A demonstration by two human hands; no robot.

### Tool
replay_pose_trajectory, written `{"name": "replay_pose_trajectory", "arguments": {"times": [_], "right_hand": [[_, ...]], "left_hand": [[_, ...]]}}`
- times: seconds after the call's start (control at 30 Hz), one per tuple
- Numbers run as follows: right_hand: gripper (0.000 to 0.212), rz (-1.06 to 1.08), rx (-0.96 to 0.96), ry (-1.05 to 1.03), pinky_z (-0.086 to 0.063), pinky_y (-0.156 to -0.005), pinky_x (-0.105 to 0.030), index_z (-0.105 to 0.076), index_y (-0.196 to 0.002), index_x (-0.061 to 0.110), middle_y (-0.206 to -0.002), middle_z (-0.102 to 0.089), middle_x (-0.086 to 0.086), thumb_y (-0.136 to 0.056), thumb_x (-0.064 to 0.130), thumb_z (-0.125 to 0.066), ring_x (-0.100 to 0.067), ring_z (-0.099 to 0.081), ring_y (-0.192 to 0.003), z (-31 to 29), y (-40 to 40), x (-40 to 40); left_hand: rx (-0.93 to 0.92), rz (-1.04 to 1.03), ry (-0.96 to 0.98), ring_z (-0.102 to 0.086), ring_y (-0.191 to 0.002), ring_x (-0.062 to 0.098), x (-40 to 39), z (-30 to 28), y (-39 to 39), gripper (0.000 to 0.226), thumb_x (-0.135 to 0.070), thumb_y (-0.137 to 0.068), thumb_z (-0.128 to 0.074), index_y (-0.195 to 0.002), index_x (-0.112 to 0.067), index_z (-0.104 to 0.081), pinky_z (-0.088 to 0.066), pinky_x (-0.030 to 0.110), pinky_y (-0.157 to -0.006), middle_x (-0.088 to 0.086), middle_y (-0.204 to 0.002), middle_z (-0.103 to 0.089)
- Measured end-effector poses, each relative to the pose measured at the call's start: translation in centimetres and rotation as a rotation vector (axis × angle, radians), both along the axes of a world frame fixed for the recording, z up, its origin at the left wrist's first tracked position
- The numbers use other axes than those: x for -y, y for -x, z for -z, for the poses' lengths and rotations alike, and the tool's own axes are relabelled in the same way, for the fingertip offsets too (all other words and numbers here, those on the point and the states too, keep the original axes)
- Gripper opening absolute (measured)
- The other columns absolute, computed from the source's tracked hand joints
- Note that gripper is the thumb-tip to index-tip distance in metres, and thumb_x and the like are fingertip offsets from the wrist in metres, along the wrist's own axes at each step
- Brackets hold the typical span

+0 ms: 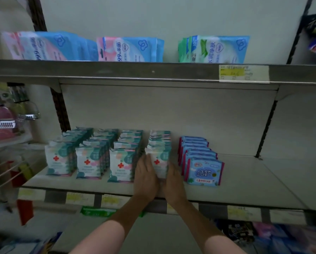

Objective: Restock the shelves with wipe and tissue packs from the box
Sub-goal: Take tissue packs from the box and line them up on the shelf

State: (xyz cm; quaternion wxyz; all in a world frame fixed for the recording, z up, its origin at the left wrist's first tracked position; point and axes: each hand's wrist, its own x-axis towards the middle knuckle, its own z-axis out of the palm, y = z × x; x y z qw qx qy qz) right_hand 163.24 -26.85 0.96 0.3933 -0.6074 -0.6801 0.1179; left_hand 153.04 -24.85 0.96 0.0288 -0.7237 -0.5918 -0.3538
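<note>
Several rows of white and teal wipe packs with a red cross stand on the middle shelf (245, 180). My left hand (146, 177) presses flat on the left side of the front pack (160, 162) of the fourth row. My right hand (173, 182) presses on that pack's right side, so the pack sits between both palms. Just right of it stands a row of blue tissue packs (203, 171). The box is out of view.
The upper shelf (153, 70) carries large blue, pink and green wipe bags (127, 49). Hooks with hanging goods (6, 123) stick out at the left. The middle shelf's right half is bare metal. A lower shelf with coloured packs (281, 235) lies below.
</note>
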Motion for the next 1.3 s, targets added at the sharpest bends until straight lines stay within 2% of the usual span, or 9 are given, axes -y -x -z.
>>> {"name": "replay_pose_trajectory", "arguments": {"times": [0.1,0.3,0.5,0.6,0.7,0.8,1.0,1.17,1.3], "right_hand": [[0.056,-0.017,0.032,-0.098,-0.015,-0.113,-0.019,-0.021,-0.147,0.005,-0.153,-0.024,-0.010,-0.093,0.006,-0.038,-0.021,-0.023,-0.143,-1.1,-0.6,0.8],[0.058,0.119,0.169,-0.433,-0.035,-0.107,-0.038,-0.050,-0.125,-0.002,-0.136,-0.051,-0.019,-0.068,0.004,-0.045,-0.024,-0.035,-0.129,-3.5,-5.2,0.2],[0.086,0.210,-0.107,-0.183,-0.016,-0.116,-0.036,-0.015,-0.145,-0.004,-0.153,-0.020,-0.022,-0.077,0.010,-0.066,-0.034,-0.022,-0.142,-3.8,-11.1,-0.2],[0.097,0.178,-0.516,0.033,-0.025,-0.116,-0.043,0.000,-0.150,0.008,-0.154,-0.022,-0.015,-0.081,0.006,-0.069,-0.029,-0.028,-0.140,-3.2,-13.2,-0.8],[0.083,0.161,-1.102,0.115,-0.049,-0.092,-0.045,-0.006,-0.151,0.024,-0.141,-0.043,-0.010,-0.089,0.011,-0.060,-0.030,-0.054,-0.116,-3.9,-14.2,-0.2],[0.058,0.078,-1.419,0.271,-0.048,-0.090,-0.046,-0.045,-0.136,0.024,-0.118,-0.061,-0.009,-0.087,0.053,-0.053,-0.031,-0.061,-0.100,-4.9,-14.9,-0.3],[0.071,-0.154,-1.319,0.428,-0.050,-0.071,-0.036,-0.062,-0.110,0.013,-0.085,-0.074,-0.008,-0.094,0.062,-0.013,-0.023,-0.071,-0.079,-5.2,-15.0,-1.7],[0.065,-0.086,-1.296,0.447,-0.049,-0.071,-0.034,-0.047,-0.129,0.013,-0.135,-0.053,-0.011,-0.095,0.060,-0.017,-0.016,-0.061,-0.098,-5.4,-16.7,-2.8],[0.076,-0.074,-1.212,0.461,-0.034,-0.105,-0.038,-0.017,-0.150,0.016,-0.153,-0.028,-0.008,-0.092,0.065,-0.021,-0.027,-0.039,-0.135,-5.8,-17.4,-4.5]], "left_hand": [[-0.015,0.009,-0.122,-0.048,-0.097,0.027,0.0,-0.5,-1.8,0.042,-0.018,-0.077,-0.035,-0.117,-0.009,-0.043,-0.048,0.036,-0.078,0.014,-0.110,-0.054],[0.214,0.349,-0.041,-0.042,-0.118,0.025,0.1,-2.6,-6.0,0.046,-0.011,-0.090,-0.044,-0.135,-0.003,-0.035,-0.038,0.026,-0.099,0.015,-0.133,-0.036],[0.474,0.398,0.296,-0.033,-0.130,0.021,-1.0,-3.1,-10.4,0.091,-0.026,-0.070,-0.076,-0.144,-0.008,-0.025,-0.028,0.030,-0.112,0.010,-0.140,-0.034],[0.814,0.395,0.560,-0.051,-0.120,0.021,-2.1,-2.9,-11.1,0.090,-0.026,-0.063,-0.084,-0.138,-0.015,-0.035,-0.042,0.044,-0.105,0.005,-0.132,-0.051],[1.313,0.516,0.684,-0.070,-0.085,0.023,-1.2,-4.3,-11.5,0.034,-0.021,-0.092,-0.055,-0.124,-0.009,-0.054,-0.059,0.037,-0.077,0.010,-0.104,-0.071],[1.546,0.562,0.810,-0.070,-0.069,0.018,-1.4,-5.3,-11.7,0.056,-0.046,-0.100,-0.023,-0.115,-0.005,-0.058,-0.057,0.031,-0.065,0.002,-0.094,-0.069],[1.593,0.491,0.899,-0.061,-0.099,0.031,-1.9,-5.6,-13.1,0.079,-0.065,-0.091,-0.016,-0.129,-0.006,-0.053,-0.047,0.044,-0.089,0.013,-0.097,-0.071],[1.565,0.402,0.839,-0.061,-0.086,0.023,-2.3,-6.4,-12.4,0.065,-0.055,-0.097,-0.017,-0.120,-0.006,-0.054,-0.041,0.040,-0.090,0.006,-0.103,-0.063],[1.500,0.362,0.856,-0.061,-0.090,0.031,-3.6,-6.8,-12.4,0.077,-0.059,-0.095,-0.014,-0.127,0.000,-0.052,-0.041,0.042,-0.089,0.012,-0.084,-0.072]]}}
